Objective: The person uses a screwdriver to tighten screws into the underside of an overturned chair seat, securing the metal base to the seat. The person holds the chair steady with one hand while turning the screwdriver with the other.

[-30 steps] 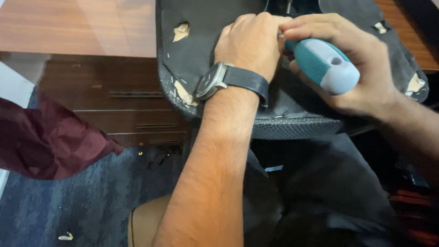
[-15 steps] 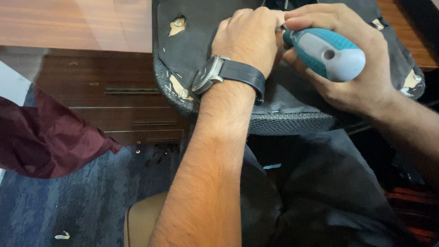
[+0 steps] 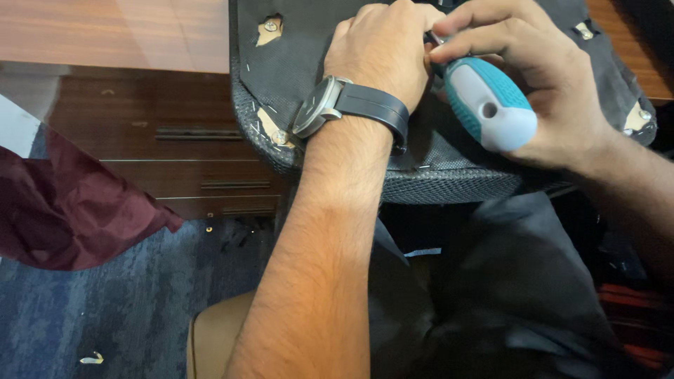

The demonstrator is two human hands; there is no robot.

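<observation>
So the setting is a wooden tabletop (image 3: 105, 31) with dark drawers (image 3: 175, 161) under it and blue-grey carpet (image 3: 105, 309) on the floor. A black mesh seat panel (image 3: 435, 172) lies flipped over, half on the tabletop and hanging over the person's lap.

Left hand (image 3: 382, 52) is curled into a loose fist and pressed down on the panel's black fabric, knuckles right up against the tool. I can't tell if it's pinching anything underneath. There's a dark-strapped wristwatch (image 3: 330, 109) on that wrist.

Right hand (image 3: 540, 91) is wrapped around a teal and grey screwdriver (image 3: 488, 105), fingers closed on the handle. The long axis runs diagonally: butt end points down-right toward the camera, the shaft end points up-left into the gap between the two hands. The tip itself is hidden behind the left-hand knuckles.

Around the panel edge you can see torn patches with screws in them, one near the top left corner (image 3: 270, 27), one just beside the watch (image 3: 279, 135), another at the right edge (image 3: 642, 116).

No containers anywhere. A maroon cloth (image 3: 63, 210) hangs at the left.

Compared with half a second ago, the screwdriver handle has swung to a steeper angle, and the left hand has stayed planted.
</observation>
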